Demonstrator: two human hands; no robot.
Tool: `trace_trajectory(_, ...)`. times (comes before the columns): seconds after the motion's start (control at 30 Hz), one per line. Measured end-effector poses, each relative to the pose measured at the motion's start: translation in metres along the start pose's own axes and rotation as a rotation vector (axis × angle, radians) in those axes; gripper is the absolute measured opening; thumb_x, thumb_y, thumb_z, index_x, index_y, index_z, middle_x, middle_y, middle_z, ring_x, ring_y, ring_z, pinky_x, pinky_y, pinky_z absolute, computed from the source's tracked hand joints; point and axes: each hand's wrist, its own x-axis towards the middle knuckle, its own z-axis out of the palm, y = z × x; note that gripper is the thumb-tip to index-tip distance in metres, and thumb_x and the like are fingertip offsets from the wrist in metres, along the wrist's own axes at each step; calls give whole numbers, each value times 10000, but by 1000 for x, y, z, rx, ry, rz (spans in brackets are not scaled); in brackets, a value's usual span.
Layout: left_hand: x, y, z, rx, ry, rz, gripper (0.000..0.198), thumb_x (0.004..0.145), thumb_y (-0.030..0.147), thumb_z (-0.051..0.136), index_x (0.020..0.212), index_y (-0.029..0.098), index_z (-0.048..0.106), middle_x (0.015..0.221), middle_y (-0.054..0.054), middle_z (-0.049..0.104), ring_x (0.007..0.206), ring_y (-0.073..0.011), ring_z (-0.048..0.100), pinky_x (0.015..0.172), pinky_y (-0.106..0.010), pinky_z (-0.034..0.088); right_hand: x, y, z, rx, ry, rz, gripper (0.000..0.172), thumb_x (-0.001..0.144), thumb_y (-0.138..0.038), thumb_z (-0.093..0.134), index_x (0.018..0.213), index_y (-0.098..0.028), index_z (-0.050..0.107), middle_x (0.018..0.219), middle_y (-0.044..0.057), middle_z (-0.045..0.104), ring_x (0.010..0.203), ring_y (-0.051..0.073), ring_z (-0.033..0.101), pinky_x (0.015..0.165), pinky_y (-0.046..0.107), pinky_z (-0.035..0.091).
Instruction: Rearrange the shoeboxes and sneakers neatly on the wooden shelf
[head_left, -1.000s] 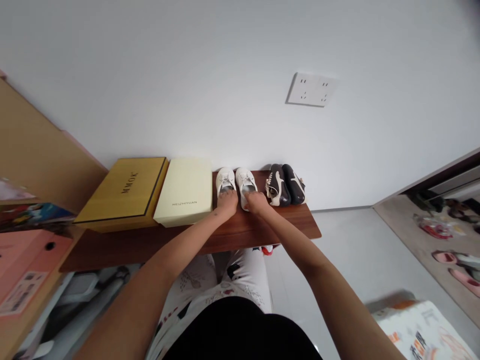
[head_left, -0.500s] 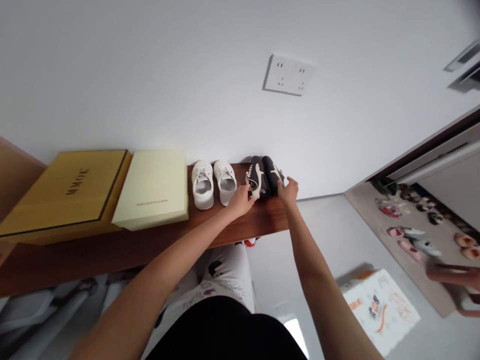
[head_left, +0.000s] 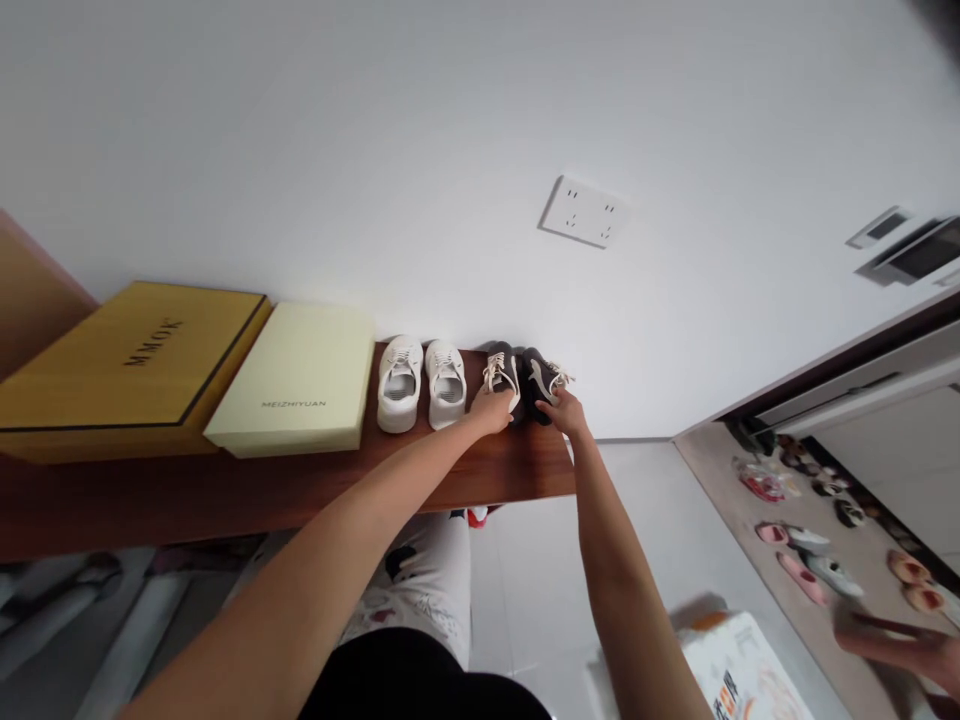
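Observation:
A pair of dark sneakers with cream trim and laces stands at the right end of the reddish-brown wooden bench (head_left: pixel 480 478), toes toward the wall. My left hand (head_left: pixel 492 410) grips the heel of the left dark sneaker (head_left: pixel 501 364). Round the heel of the right dark sneaker (head_left: pixel 541 372) my right hand (head_left: pixel 561 410) is closed, thumb on its near side. Both dark sneakers are upright and close together. Just left of them are two white sneakers, the left one (head_left: pixel 399 384) and the right one (head_left: pixel 447 384), with toes also toward the wall.
A pale yellow box (head_left: pixel 296 370) and a larger gold box (head_left: pixel 142 360) lie on the bench's left part. A socket plate (head_left: pixel 581 212) is on the wall. Rightward, a mat (head_left: pixel 757 470) holds several shoes and slippers; a white printed package (head_left: pixel 742 670) sits on the floor.
The dark sneakers now stand upright with their laces showing on top, after being tilted sideways. Both hands remain at their heels. The camera view has shifted.

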Motion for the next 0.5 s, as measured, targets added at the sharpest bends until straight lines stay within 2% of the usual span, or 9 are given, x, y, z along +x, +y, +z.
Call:
trace_trajectory(0.1,5,2,-16,84,-74,13,382,891,234,697,1266,196,630,1257,-152,722,1236,-321,658,1056,-432,488,1,-12,-2,-318,-47,-67,288,844,-394,751,1085,-242,706,972,67,732,966,261,684,837,344,496)
trace_trajectory(0.2,8,4,-24,128,-131,4,382,879,185,685,1260,190,656,1273,-169,713,1228,-319,664,1036,-415,506,-5,-24,1,-495,-79,-168,306,867,-355,756,1139,-229,698,1076,104,745,1050,279,669,897,355,467)
trace_trajectory(0.33,10,6,-26,161,-157,1,356,883,140,637,1234,174,684,1249,-173,724,1218,-309,669,1027,-399,517,-11,-32,9,-580,-92,-253,268,892,-303,738,1140,-215,686,1152,112,747,1094,273,645,929,357,437)
trace_trajectory(0.5,11,12,-22,157,-139,1,338,914,130,560,1221,163,699,1200,-184,737,1203,-309,679,1036,-415,518,-12,-34,18,-617,-109,-261,212,897,-289,734,1090,-218,684,1160,107,752,1100,268,641,929,357,434)
